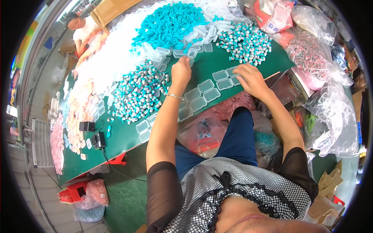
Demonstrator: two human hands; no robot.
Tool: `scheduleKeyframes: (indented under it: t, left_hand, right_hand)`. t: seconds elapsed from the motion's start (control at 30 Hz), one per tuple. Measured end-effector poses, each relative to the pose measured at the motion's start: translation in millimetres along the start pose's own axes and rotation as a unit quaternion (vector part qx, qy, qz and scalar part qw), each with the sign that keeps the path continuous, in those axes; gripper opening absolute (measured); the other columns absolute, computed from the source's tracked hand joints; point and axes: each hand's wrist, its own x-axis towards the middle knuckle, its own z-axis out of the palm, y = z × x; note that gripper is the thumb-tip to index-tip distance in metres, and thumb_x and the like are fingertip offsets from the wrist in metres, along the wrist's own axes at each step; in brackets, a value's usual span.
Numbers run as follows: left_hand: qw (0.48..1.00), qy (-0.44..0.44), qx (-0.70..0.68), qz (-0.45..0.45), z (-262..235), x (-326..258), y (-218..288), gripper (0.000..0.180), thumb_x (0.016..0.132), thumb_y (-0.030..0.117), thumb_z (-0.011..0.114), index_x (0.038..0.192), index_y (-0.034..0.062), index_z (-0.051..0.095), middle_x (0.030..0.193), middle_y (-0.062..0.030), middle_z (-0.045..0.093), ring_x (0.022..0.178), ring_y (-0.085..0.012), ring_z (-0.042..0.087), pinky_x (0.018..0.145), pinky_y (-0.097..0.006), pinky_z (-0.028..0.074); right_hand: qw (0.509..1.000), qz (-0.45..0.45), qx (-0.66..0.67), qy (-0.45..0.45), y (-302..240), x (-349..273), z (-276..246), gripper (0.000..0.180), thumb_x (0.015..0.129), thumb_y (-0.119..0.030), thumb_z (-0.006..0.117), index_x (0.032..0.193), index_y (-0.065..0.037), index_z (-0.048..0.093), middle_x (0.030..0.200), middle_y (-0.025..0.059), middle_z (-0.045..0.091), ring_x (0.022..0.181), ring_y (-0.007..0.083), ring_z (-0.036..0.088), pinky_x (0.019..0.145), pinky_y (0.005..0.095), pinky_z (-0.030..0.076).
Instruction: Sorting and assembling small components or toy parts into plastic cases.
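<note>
My left hand [181, 72] reaches to the edge of a heap of clear plastic boxes [208, 47], its fingers closed on a small clear box [191, 62]. My right hand [252, 80] is at the far right end of a double row of shallow clear boxes [211, 94]. Its thumb and fingers are curled about a clear box [235, 80] there, partly hidden by the hand. The row lies along the near edge of the green table [200, 74]. Between the heaps of boxes rises a pile of turquoise plastic pieces [171, 25].
Silver-and-turquoise small parts lie heaped at left [136, 93] and at right [246, 42]. Pink pieces [57, 143] and a black adapter with a cord [98, 139] are farther left. Plastic bags [330, 124] crowd the right side. Another person [83, 33] works at the far left.
</note>
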Motion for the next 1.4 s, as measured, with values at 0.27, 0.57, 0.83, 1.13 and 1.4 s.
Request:
scheduleKeyframes:
  t: [0.27,0.57,0.83,1.13,1.4]
  left_hand:
    - [0.798,-0.157,-0.552,-0.182,10.8,-41.7,57.0,0.035,0.102,0.027,0.043,0.115,-0.0018,0.056,0.104,-0.0129,0.067,0.089,-0.0214,0.067,0.074,-0.032,0.053]
    - [0.977,-0.014,0.025,0.211,56.7,-63.8,97.6,0.051,0.078,0.044,0.07,0.119,0.0146,0.061,0.129,-0.0149,0.056,0.117,-0.0356,0.051,0.088,-0.045,0.045]
    - [0.965,0.012,0.123,0.23,78.5,-82.1,86.0,0.046,0.076,0.039,0.072,0.113,0.0149,0.062,0.127,-0.0127,0.055,0.119,-0.0349,0.049,0.091,-0.055,0.038]
    - [0.962,0.036,0.164,0.217,47.9,-99.9,64.3,0.043,0.08,0.039,0.068,0.115,0.0159,0.062,0.128,-0.0122,0.056,0.117,-0.0339,0.052,0.091,-0.05,0.04]
    - [0.961,0.036,0.165,0.218,25.7,-105.5,46.0,0.045,0.076,0.037,0.071,0.114,0.0141,0.061,0.126,-0.0127,0.056,0.117,-0.0342,0.05,0.09,-0.051,0.039]
  right_hand:
    - [0.997,0.005,0.037,0.065,-29.9,28.4,10.3,0.026,0.08,-0.014,0.069,0.105,-0.008,0.062,0.111,0.0109,0.057,0.104,0.0306,0.056,0.086,0.0393,0.047]
    - [0.996,0.015,-0.027,0.086,30.0,-26.6,-32.9,0.013,0.08,-0.005,0.067,0.092,-0.002,0.063,0.096,0.0125,0.062,0.09,0.0313,0.062,0.077,0.0385,0.051]
    - [0.999,0.003,-0.045,-0.007,32.3,-47.3,-34.9,0.013,0.079,-0.005,0.066,0.091,-0.001,0.062,0.097,0.0121,0.061,0.096,0.0304,0.059,0.08,0.0385,0.049]
    - [0.995,-0.057,0.006,-0.081,14.7,-23.1,-7.3,0.012,0.078,-0.005,0.066,0.087,-0.001,0.06,0.094,0.0117,0.059,0.093,0.0302,0.059,0.078,0.0384,0.049]
    - [0.996,-0.034,0.027,-0.077,-1.8,13.5,-1.0,0.023,0.08,-0.007,0.064,0.103,-0.006,0.06,0.099,0.0117,0.061,0.094,0.032,0.06,0.079,0.0409,0.049]
